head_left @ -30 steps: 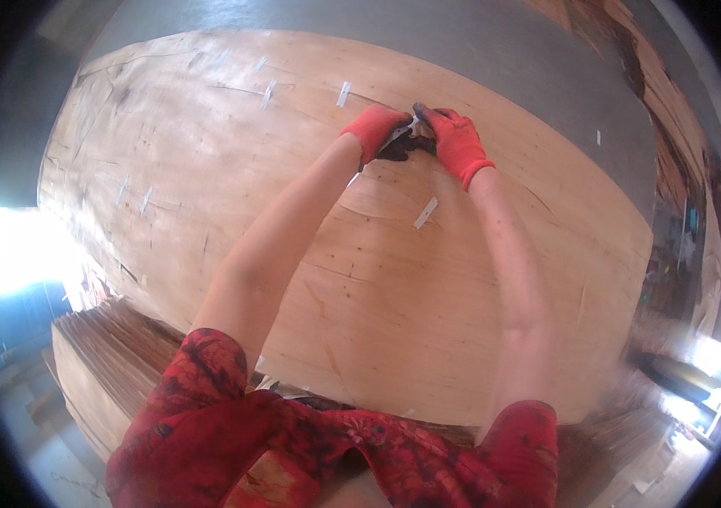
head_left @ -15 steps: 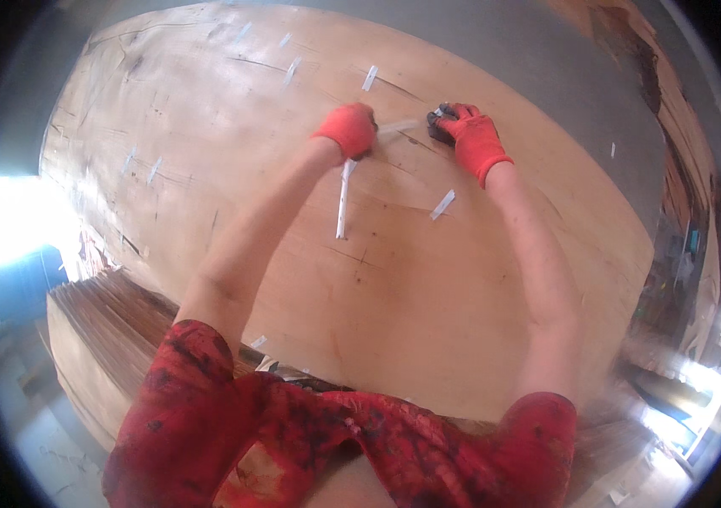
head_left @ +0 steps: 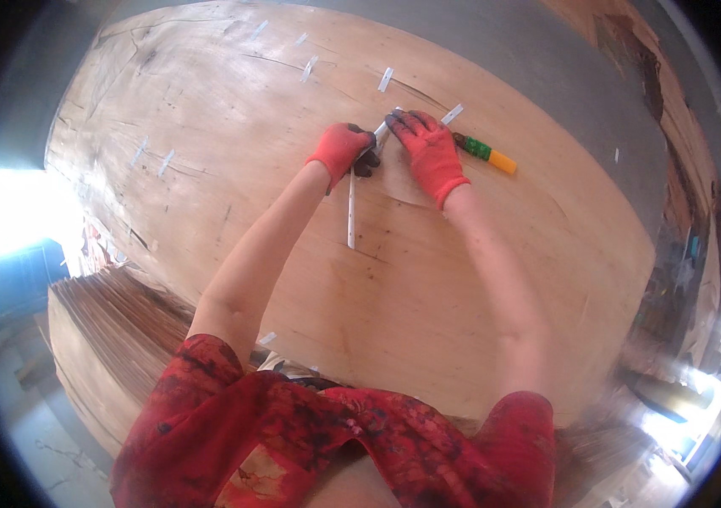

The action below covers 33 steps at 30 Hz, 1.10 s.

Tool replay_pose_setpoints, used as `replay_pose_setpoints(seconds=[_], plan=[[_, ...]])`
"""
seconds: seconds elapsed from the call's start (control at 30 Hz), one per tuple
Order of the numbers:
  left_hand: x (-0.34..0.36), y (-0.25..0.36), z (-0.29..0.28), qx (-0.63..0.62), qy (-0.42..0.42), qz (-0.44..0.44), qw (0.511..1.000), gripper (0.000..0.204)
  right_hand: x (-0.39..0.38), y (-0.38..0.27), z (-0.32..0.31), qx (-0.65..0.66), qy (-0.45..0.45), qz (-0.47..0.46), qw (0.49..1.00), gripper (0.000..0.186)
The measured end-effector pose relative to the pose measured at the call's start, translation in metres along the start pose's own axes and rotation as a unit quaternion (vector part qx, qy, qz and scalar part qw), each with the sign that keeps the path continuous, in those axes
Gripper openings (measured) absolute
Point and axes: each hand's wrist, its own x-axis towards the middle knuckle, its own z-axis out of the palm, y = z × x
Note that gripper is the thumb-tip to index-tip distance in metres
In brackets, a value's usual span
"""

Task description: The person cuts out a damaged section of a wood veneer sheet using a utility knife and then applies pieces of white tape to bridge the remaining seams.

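A large, pale wood veneer sheet [head_left: 462, 313] lies before me. My left hand [head_left: 347, 154], in a red glove with dark fingertips, is closed on a narrow white strip of tape [head_left: 351, 212] that hangs down from it onto the sheet. Right beside it, my right hand [head_left: 425, 151], gloved alike, lies with fingers stretched out on the sheet. Between the two hands a short piece of white tape [head_left: 382, 131] shows. Under the right palm is a thin veneer piece [head_left: 396, 179], partly hidden. Just right of that hand lies a tool with a green and yellow handle [head_left: 489, 154].
More short white tapes [head_left: 386, 80] cross cracks in the sheet, and one piece [head_left: 453, 114] sits beyond my right fingers. A stack of veneer sheets [head_left: 115, 339] stands at the lower left. Grey floor [head_left: 547, 76] lies past the far edge; rough veneer [head_left: 682, 178] stands at the right.
My right hand has moved left, close to my left hand, and flattened onto the sheet. The green and yellow tool now shows beside it. The tape between the hands is no longer stretched across.
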Motion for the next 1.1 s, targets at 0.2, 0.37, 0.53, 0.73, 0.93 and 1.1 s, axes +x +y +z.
replay_pose_setpoints(seconds=[0.2,0.37,0.53,0.73,0.93,1.1], plan=[[0.01,0.01,-0.038,0.24,-0.056,0.028,0.969,0.019,0.004,-0.016,0.024,-0.025,-0.021,0.031,0.999,0.034],[-0.015,0.06,-0.063,0.269,0.004,0.033,0.962,0.018,0.009,-0.021,0.011,-0.052,-0.057,0.063,0.995,0.036],[-0.019,0.034,0.013,0.187,-0.147,0.0,0.971,0.023,-0.041,-0.003,-0.04,0.082,0.097,0.097,0.987,0.05],[-0.001,-0.011,0.192,0.115,-0.249,-0.021,0.961,0.023,-0.197,0.075,-0.107,0.031,0.236,0.292,0.926,0.038],[0.05,-0.029,0.305,0.133,-0.262,0.064,0.954,0.025,-0.24,0.133,-0.128,0.003,0.25,0.307,0.919,0.044],[0.124,-0.058,0.298,0.39,-0.285,0.321,0.815,0.026,-0.207,0.154,-0.097,-0.02,0.113,0.224,0.968,0.051]])
